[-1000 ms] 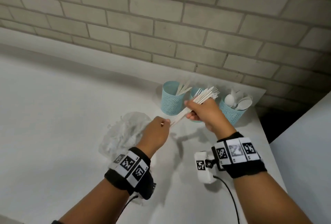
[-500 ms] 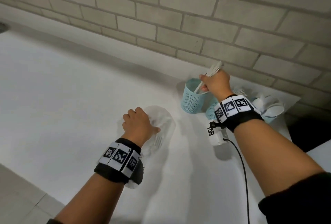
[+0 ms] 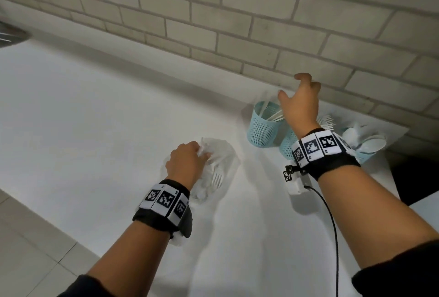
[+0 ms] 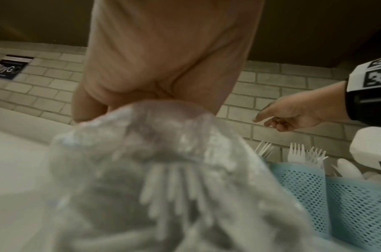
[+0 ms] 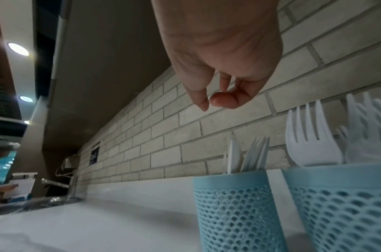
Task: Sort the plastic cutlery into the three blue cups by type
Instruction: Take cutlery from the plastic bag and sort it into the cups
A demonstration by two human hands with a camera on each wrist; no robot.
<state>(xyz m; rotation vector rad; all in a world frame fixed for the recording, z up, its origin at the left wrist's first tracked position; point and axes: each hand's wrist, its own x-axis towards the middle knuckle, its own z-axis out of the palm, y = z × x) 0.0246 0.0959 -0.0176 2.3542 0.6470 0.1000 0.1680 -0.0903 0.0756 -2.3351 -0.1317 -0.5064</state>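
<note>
Two hands apart, left hand (image 3: 186, 162) gripping clear bag (image 3: 219, 168), right hand (image 3: 300, 104) empty, fingers loosely spread above cups (image 3: 262, 128)

On each of my wrists sits a black fabric band (image 3: 164, 219) faced with a row of white tiles printed with black square codes (image 3: 316, 145). A small white camera box (image 3: 298, 183) with its own code tag hangs under my right wrist, trailing a thin black cable (image 3: 332, 230). Dark sleeves (image 3: 399, 270) cover my upper forearms.
</note>
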